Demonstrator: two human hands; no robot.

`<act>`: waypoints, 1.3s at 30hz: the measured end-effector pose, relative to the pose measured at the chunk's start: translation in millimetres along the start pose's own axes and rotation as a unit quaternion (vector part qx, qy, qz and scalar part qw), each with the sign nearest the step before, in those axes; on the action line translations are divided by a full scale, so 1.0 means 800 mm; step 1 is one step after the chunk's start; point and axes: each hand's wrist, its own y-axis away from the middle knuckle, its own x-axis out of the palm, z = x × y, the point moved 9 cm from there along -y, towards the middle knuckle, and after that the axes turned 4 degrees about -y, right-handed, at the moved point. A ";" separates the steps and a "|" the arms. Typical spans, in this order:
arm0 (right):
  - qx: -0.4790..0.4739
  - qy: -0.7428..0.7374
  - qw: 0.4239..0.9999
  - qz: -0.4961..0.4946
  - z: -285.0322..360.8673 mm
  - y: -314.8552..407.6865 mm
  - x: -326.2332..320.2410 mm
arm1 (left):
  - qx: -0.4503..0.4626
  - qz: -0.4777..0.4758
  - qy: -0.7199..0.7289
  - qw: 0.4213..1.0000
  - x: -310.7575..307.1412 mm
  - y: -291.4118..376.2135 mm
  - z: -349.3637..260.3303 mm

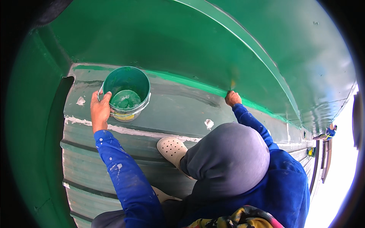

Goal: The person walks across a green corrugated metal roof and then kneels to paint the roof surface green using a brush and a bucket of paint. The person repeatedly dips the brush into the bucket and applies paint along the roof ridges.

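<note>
My left hand (101,108) grips the rim and wire handle of a green plastic paint bucket (125,94), which has green paint inside at the bottom. The bucket tilts a little, its mouth towards me. To the right, my right hand (233,98) is closed near the foot of the green wall (171,37), around the dark end of a tool that is mostly hidden; its kind cannot be told. A bright green band of fresh-looking paint (182,81) runs along the joint between wall and grey-green metal flashing, on both sides of my right hand.
Ribbed metal roofing (88,159) lies below the flashing, with a whitish sealant line (131,131) between. White patches (209,124) dot the flashing. A dark gap (61,99) runs along the left edge. Another person (329,134) and a second bucket (311,152) are far right.
</note>
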 end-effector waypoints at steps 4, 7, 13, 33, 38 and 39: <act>-0.137 -0.070 0.988 -0.029 0.158 -0.014 0.027 | -0.038 -0.017 -0.016 0.999 -0.014 0.009 0.011; -0.226 -0.152 0.961 -0.055 0.315 -0.009 0.031 | -0.045 -0.029 -0.017 0.998 -0.034 0.017 0.015; -0.390 -0.388 0.834 -0.042 0.562 0.019 -0.037 | -0.073 -0.061 -0.043 0.995 -0.084 0.032 0.030; -0.042 -0.121 0.988 -0.081 0.089 -0.005 -0.062 | 0.071 -0.034 -0.061 0.995 -0.027 0.017 -0.027; -0.135 -0.248 0.959 -0.005 0.166 0.048 -0.200 | 0.076 0.059 -0.061 0.993 0.015 0.026 -0.051; -0.154 -0.292 0.944 0.021 0.191 0.061 -0.236 | 0.058 0.068 -0.049 0.995 0.021 0.027 -0.053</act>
